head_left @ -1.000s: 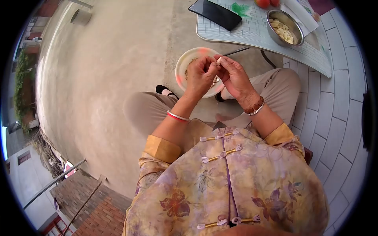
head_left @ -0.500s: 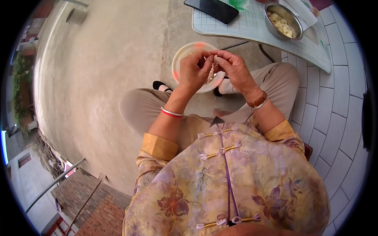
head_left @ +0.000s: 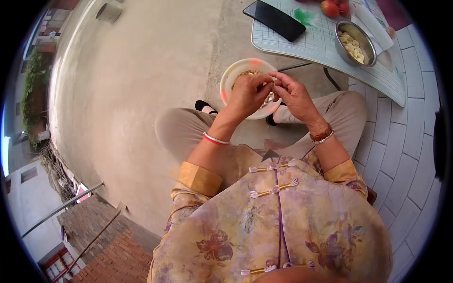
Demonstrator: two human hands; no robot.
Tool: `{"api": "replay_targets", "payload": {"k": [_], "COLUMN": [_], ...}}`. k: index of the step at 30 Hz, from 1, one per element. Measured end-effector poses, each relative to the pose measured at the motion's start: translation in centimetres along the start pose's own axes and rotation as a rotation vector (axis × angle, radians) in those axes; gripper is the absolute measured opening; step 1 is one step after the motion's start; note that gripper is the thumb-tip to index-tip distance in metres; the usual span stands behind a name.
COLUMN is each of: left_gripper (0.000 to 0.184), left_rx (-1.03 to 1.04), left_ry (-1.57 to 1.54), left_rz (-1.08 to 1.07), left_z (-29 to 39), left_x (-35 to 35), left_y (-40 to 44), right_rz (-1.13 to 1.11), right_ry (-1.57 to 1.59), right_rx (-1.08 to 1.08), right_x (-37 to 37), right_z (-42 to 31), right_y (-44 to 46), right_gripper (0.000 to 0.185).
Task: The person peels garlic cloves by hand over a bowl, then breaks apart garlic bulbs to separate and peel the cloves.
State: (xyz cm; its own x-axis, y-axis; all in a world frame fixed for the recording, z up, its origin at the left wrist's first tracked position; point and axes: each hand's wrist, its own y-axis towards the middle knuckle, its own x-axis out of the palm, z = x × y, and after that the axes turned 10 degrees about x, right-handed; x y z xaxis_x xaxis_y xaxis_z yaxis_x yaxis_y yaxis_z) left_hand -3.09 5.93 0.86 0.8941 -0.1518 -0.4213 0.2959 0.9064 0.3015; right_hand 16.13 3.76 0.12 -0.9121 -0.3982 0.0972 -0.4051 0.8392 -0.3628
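Observation:
My left hand (head_left: 247, 96) and my right hand (head_left: 296, 98) meet at the fingertips above a round pale plate (head_left: 227, 84) with reddish marks on its rim. The fingers of both are pinched together around something too small to make out. Small whitish and brownish pieces (head_left: 268, 100) lie on the plate, partly hidden by my hands. A metal bowl (head_left: 369, 53) on the table holds several pale, peeled-looking cloves (head_left: 351, 46).
The light table (head_left: 325, 52) at the upper right bears a black phone (head_left: 274, 20), red round fruits (head_left: 330, 8) and white paper (head_left: 373, 26). My knees are on both sides of the plate. A grey bucket (head_left: 109, 12) stands at the upper left.
The camera view has shifted, so the table, plate and bowl appear lower and further right. My hands stay together over the plate, with their fingers slightly rearranged.

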Motion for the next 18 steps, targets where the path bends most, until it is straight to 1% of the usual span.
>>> {"api": "replay_targets", "payload": {"k": [2, 3, 4, 6, 8, 9, 10, 12, 13, 14, 16, 18], "left_gripper": [0.01, 0.009, 0.009, 0.009, 0.008, 0.008, 0.008, 0.008, 0.008, 0.008, 0.008, 0.008], "left_rx": [0.082, 0.113, 0.093, -0.025, 0.032, -0.047, 0.035, -0.056, 0.019, 0.0, -0.086, -0.074], "left_ry": [-0.001, -0.024, -0.058, -0.07, -0.174, -0.132, -0.115, -0.094, -0.111, -0.142, -0.141, -0.148], "left_rz": [-0.007, 0.01, -0.009, -0.034, -0.004, -0.03, -0.019, -0.062, -0.034, -0.031, -0.061, -0.053], "left_z": [0.0, -0.8, -0.4, -0.1, 0.4, 0.3, 0.4, 0.6, 0.5, 0.4, 0.4, 0.6], "left_x": [0.2, 0.0, -0.3, -0.4, -0.1, 0.1, 0.0, 0.0, 0.2, 0.1, 0.2, 0.2], "left_y": [-0.8, -0.8, -0.7, -0.5, -0.2, -0.3, -0.3, -0.4, -0.3, -0.3, -0.3, -0.5], "right_rz": [-0.124, -0.108, -0.122, -0.134, -0.141, -0.137, -0.134, -0.147, -0.162, -0.164, -0.17, -0.18], "right_ry": [0.027, 0.022, 0.029, 0.0, 0.003, -0.003, -0.002, 0.024, 0.036, 0.033, 0.032, 0.026], "right_rx": [-0.075, -0.016, -0.025, -0.029, -0.047, -0.018, -0.056, -0.021, -0.036, -0.055, -0.025, -0.03], "right_x": [1.3, 0.8, 0.7, 0.5, 0.2, 0.0, 0.0, 0.0, 0.0, 0.0, -0.1, -0.1], "right_z": [-1.0, -1.0, -0.9, -1.1, -1.7, -1.4, -1.8, -1.2, -1.0, -1.4, -1.3, -1.2], "right_y": [4.1, 2.6, 2.5, 2.6, 2.8, 2.3, 2.7, 2.1, 2.2, 2.2, 1.9, 1.9], "right_gripper": [0.037, 0.037, 0.037, 0.036, 0.036, 0.036, 0.036, 0.036, 0.036, 0.036, 0.036, 0.036]}}
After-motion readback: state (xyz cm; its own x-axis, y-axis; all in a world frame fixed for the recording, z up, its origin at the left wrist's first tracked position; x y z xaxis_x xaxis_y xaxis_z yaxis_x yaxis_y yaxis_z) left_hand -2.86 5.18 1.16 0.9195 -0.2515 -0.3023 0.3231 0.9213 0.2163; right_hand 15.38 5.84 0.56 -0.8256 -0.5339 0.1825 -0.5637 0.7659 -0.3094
